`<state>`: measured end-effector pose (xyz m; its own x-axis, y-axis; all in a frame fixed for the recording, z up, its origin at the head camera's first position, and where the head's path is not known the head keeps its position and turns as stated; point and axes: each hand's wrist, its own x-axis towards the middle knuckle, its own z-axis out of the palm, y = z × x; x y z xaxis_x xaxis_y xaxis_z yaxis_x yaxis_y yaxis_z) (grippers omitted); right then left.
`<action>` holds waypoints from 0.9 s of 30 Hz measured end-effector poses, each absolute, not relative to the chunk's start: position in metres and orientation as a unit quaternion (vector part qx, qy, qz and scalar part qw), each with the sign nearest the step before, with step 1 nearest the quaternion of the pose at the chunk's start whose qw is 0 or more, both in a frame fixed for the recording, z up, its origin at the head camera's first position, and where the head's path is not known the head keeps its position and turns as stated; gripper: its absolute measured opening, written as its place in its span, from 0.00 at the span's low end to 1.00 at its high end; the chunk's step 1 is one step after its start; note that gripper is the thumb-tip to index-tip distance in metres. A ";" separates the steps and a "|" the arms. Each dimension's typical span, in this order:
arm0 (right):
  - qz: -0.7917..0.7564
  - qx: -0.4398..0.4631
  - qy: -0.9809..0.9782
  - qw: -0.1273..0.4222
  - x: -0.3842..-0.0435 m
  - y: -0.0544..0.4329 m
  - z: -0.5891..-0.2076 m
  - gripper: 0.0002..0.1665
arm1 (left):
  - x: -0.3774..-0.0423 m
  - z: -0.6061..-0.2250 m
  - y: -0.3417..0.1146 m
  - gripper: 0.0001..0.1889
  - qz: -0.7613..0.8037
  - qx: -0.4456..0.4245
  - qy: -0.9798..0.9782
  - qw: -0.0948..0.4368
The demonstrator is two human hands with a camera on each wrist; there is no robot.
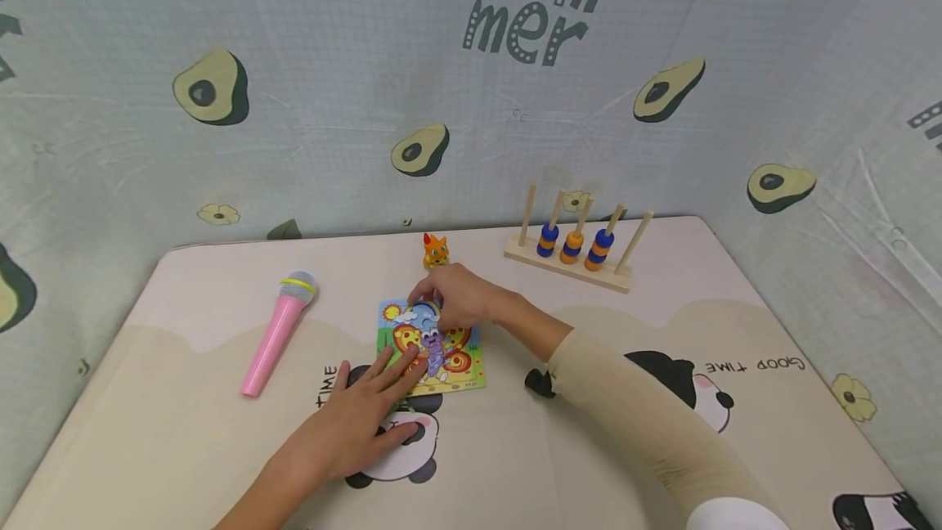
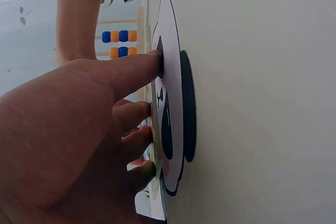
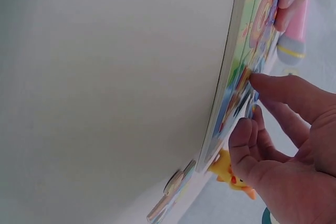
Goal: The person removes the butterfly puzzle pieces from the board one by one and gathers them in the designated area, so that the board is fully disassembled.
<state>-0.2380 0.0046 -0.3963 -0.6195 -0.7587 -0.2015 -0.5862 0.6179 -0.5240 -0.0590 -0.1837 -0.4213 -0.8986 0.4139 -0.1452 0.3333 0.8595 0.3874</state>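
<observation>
The multicoloured square butterfly puzzle board (image 1: 434, 354) lies flat on the cream cloth-covered table (image 1: 199, 366), left of centre. The left hand (image 1: 364, 415), fingers extended and spread, presses the board's near-left corner and grips nothing. The right hand (image 1: 465, 298), nearly closed, pinches a thin puzzle piece (image 3: 251, 105) at the board's far edge. Printed text: inverted "GOOD TIME" (image 1: 755, 366) toward the table's right edge; "SUMMER" (image 1: 526, 29) on the grey backdrop cloth (image 1: 331, 39) beyond the far edge.
</observation>
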 end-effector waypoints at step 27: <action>-0.224 -0.379 0.876 0.198 -0.238 0.022 -0.395 0.28 | -0.059 -0.418 -0.183 0.38 0.175 0.199 0.958 0.107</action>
